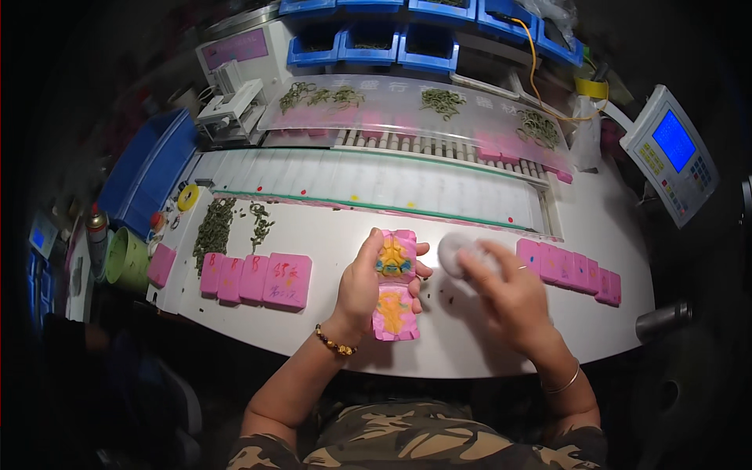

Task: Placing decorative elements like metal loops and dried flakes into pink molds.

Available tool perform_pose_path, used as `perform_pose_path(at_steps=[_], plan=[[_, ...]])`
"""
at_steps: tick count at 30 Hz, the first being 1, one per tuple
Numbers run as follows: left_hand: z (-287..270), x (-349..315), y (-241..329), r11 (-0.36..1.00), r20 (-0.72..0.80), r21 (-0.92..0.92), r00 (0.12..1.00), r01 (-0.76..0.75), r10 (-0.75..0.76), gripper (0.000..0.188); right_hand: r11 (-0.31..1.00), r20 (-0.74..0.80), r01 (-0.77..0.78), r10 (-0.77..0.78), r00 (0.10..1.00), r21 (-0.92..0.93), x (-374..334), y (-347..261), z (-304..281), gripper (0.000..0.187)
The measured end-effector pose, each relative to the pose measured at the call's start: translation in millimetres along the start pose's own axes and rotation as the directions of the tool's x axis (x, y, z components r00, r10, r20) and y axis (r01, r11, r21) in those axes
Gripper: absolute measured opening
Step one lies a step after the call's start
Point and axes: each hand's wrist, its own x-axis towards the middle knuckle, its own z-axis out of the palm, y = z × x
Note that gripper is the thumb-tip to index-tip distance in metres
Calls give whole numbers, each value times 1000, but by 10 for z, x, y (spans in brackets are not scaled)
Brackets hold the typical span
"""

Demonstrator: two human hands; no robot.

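A pink rubber mold (pixel 396 316) lies unfolded in my left hand (pixel 359 286), its two halves one above the other. The inner faces carry yellow shapes, with blue-green marks on the upper half. My left fingers wrap round the mold from behind, and their tips show along its right edge. To the right, my right hand (pixel 513 301) is blurred by motion over the white table (pixel 470 345). A round white pad-like thing (pixel 451 254) is at its fingertips, too smeared to name more exactly.
Pink blocks stand in rows at left (pixel 286 282) and right (pixel 569 269). Green curled pieces (pixel 213 235) lie at left. Behind are a white channel (pixel 360 184), rollers (pixel 439 145) and blue bins (pixel 427 51). A control panel (pixel 672 149) rises at right; a dark cylinder (pixel 663 319) sits at the edge.
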Motion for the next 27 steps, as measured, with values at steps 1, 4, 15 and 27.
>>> perform_pose_path(at_steps=[1,4,15,27], plan=[[-17,-7,-18,1000,-27,3,999,24,-24,67,999,-195,-1,-7,981,-41,35,-51,-77,63],[-62,-14,-82,999,-36,9,998,51,-50,66,997,-600,60,-21,799,46,236,-284,-257,61],[7,-127,-119,991,-59,123,998,44,-37,63,973,-89,222,-227,970,-59,135,-327,42,51],[66,-87,-103,866,74,277,908,-416,412,58,978,7,210,-210,978,16,91,-428,7,53]])
